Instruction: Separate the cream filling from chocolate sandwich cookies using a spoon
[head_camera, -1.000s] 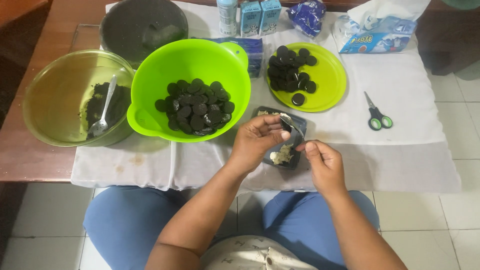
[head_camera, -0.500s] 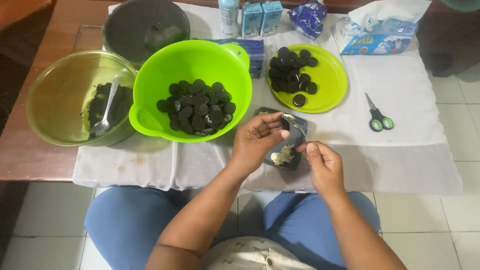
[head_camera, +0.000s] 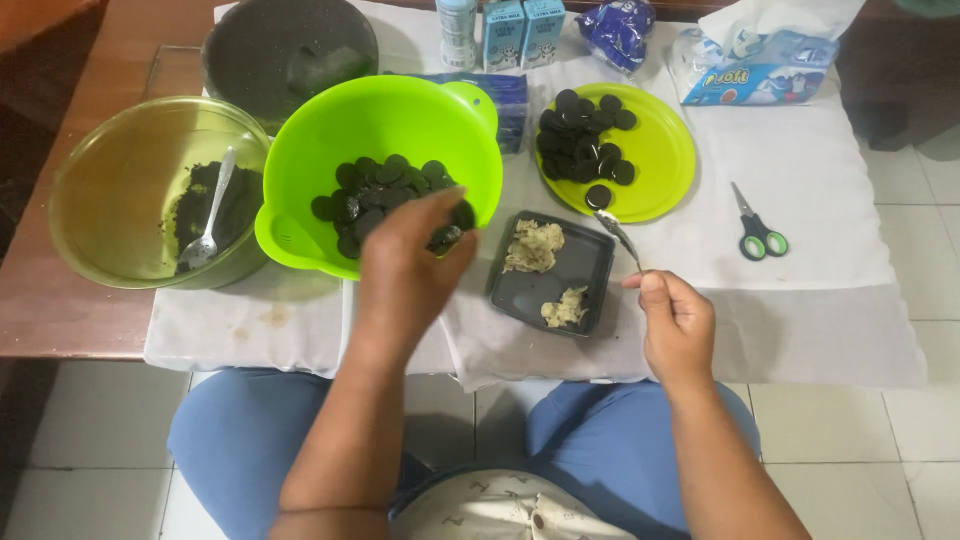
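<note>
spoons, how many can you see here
2. One spoon lies in the olive bowl on the dark crumbs, at the left. The other spoon is held in the right hand, over the black tray. More may be hidden.

On the bench (head_camera: 60, 310) a cloth (head_camera: 830, 250) carries most things. At far left stands a bowl (head_camera: 110, 160) with crumbs and a spoon (head_camera: 208, 225) in it. To its right is a handled bowl (head_camera: 400, 115) holding cookie halves (head_camera: 375, 185); behind these two sits a pot (head_camera: 290, 50). Right of the handled bowl lies a plate (head_camera: 660, 150) bearing more cookies (head_camera: 585, 140). Before the plate sits a small tray (head_camera: 585, 265) with lumps of cream (head_camera: 533, 245). Scissors (head_camera: 757, 225) lie at right, cartons (head_camera: 522, 25) at the back.
</note>
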